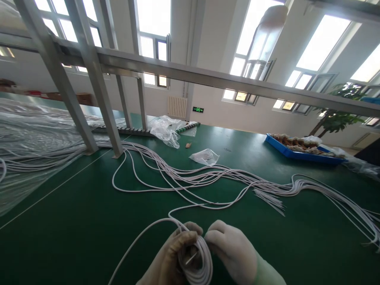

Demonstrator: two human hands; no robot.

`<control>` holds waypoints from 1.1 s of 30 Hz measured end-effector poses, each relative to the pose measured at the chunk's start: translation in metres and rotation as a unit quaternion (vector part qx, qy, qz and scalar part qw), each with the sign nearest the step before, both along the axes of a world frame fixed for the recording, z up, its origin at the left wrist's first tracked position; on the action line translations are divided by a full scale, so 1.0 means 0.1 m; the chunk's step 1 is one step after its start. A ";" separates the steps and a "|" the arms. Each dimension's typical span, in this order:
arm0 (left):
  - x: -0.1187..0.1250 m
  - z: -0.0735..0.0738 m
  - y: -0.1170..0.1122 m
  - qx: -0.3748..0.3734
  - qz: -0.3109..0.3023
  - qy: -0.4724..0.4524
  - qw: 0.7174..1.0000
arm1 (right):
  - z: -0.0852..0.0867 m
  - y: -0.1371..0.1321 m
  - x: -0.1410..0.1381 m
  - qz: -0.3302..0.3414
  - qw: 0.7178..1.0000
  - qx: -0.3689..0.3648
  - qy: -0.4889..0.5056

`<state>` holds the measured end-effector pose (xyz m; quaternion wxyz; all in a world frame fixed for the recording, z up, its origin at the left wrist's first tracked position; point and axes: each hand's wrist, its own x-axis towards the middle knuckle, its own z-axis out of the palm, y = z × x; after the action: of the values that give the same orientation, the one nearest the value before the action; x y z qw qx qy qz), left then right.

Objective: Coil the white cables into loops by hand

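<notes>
Both of my hands wear pale gloves at the bottom middle of the head view. My left hand (168, 259) is closed around a coil of white cable (198, 261) wound into several loops. My right hand (234, 251) pinches the same coil from the right side. A loose strand of the white cable (139, 235) runs from the coil across the green table (74, 221) toward the left and bottom. Beyond my hands, a long bundle of white cables (208, 178) lies spread over the table.
Grey metal frame legs (97, 91) stand at the back left. Clear plastic sheeting (29, 134) covers the left side. A small plastic bag (204, 156) and crumpled plastic (164, 130) lie mid-table. A blue tray (299, 152) with parts sits at the far right.
</notes>
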<state>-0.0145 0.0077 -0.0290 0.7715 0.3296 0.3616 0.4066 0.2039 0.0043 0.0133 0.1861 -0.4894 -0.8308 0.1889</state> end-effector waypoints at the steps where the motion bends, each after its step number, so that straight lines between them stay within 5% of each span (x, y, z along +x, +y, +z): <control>1: 0.00 0.03 0.00 0.015 -0.025 0.010 1.000 | -0.01 -0.01 -0.03 0.001 1.000 0.001 0.008; 4: -0.01 0.19 0.05 0.017 -0.101 0.021 0.994 | -0.06 -0.03 -0.10 -0.008 0.999 0.006 0.034; 10: -0.06 0.40 0.08 0.024 -0.116 0.024 0.993 | 0.07 -0.08 -0.10 -0.042 0.989 -0.088 0.114; 15: -0.01 0.42 0.02 0.001 -0.070 -0.046 0.997 | 0.23 -0.21 -0.14 -0.084 0.975 -0.147 0.146; 21: 0.11 0.42 0.02 -0.080 -0.016 -0.052 0.995 | 0.11 -0.25 -0.38 -0.196 0.960 -0.159 0.123; 26: 0.17 0.52 0.03 -0.085 -0.003 -0.078 0.993 | -0.02 -0.22 -0.43 -0.214 0.966 -0.077 0.122; 33: 0.11 0.49 0.03 -0.027 -0.027 -0.091 0.995 | -0.15 -0.24 -0.34 -0.124 0.980 0.106 0.114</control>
<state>-0.0034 0.0107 0.0203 0.8207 0.2795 0.2915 0.4042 0.1696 -0.0200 -0.0014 0.3523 -0.5410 -0.7525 0.1300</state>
